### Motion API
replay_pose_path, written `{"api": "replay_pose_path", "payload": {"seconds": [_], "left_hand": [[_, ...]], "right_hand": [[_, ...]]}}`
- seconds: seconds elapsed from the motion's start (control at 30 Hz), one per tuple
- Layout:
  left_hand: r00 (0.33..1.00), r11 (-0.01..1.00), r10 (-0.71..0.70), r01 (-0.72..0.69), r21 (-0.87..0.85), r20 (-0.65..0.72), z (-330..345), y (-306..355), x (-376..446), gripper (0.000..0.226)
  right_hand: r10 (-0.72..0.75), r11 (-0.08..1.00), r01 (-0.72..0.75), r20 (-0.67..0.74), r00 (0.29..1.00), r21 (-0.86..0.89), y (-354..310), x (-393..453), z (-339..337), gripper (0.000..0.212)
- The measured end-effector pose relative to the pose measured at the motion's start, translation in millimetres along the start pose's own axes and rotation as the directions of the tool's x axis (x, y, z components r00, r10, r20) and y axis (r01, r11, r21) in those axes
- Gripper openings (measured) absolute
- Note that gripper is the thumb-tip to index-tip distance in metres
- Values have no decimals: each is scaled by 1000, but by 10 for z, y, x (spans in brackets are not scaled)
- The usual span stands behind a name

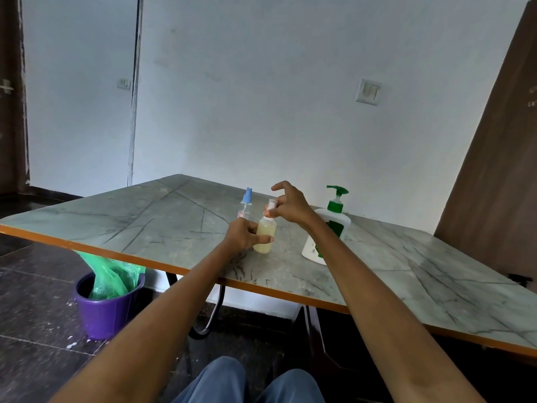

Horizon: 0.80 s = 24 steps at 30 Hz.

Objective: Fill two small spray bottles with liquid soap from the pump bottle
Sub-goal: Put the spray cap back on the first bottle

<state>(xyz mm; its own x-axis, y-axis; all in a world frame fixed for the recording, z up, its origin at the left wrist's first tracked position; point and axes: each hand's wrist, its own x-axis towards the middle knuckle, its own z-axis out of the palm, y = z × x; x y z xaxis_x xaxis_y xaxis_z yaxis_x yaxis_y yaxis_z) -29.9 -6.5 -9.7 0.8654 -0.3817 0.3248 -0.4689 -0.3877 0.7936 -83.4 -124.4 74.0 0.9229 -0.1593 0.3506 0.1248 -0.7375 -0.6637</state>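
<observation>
Scene: a marble-patterned bench (162, 222) is seen from above, with two bare forearms reaching over it.
Left hand (242, 235): its fingers are curled round the body of an orange-collared spray bottle (265, 234), which is kept upright on the bench, probably so it cannot turn or tip.
Right hand (290, 205): the cap of that bottle is pinched between thumb and fingers, the other fingers being lifted clear; a twisting grip is suggested.
Bottle contents: pale yellow liquid is seen almost to the shoulder, so this one is judged filled.
Second spray bottle (246, 206): blue-topped, clear, stood just behind the left hand; its fill level cannot be told.
Pump bottle (328, 228): white with a green pump, stood just right of the hands, within easy reach.
Floor: a purple bucket (107, 306) with a green liner is seen below the bench.
</observation>
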Motion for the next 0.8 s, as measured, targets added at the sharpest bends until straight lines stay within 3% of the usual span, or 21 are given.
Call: {"api": "replay_pose_path", "payload": {"seconds": [0.1, 0.23, 0.4, 0.57, 0.73, 0.8], "left_hand": [[1000, 1000, -3, 3, -6, 15, -1, 10, -10, 45], [999, 1000, 0, 2, -31, 53, -33, -11, 4, 43], [995, 995, 8, 1, -96, 95, -55, -55, 38, 39], [1000, 995, 5, -6, -98, -6, 12, -18, 15, 42], [1000, 999, -26, 26, -47, -11, 30, 39, -12, 45], [999, 999, -27, 28, -41, 25, 15, 43, -13, 42]], "right_hand": [[-1, 1000, 2, 38, 999, -4, 4, -3, -9, 63], [-15, 989, -10, 164, 986, 148, 51, 0, -77, 51], [-24, 975, 4, 84, 996, 224, 162, -17, -9, 50], [-41, 965, 49, -36, 999, 258, 183, -27, 76, 52], [-25, 969, 45, -82, 996, 242, 154, -69, 134, 53], [-20, 971, 28, -35, 999, 237, 173, -84, 100, 53]]}}
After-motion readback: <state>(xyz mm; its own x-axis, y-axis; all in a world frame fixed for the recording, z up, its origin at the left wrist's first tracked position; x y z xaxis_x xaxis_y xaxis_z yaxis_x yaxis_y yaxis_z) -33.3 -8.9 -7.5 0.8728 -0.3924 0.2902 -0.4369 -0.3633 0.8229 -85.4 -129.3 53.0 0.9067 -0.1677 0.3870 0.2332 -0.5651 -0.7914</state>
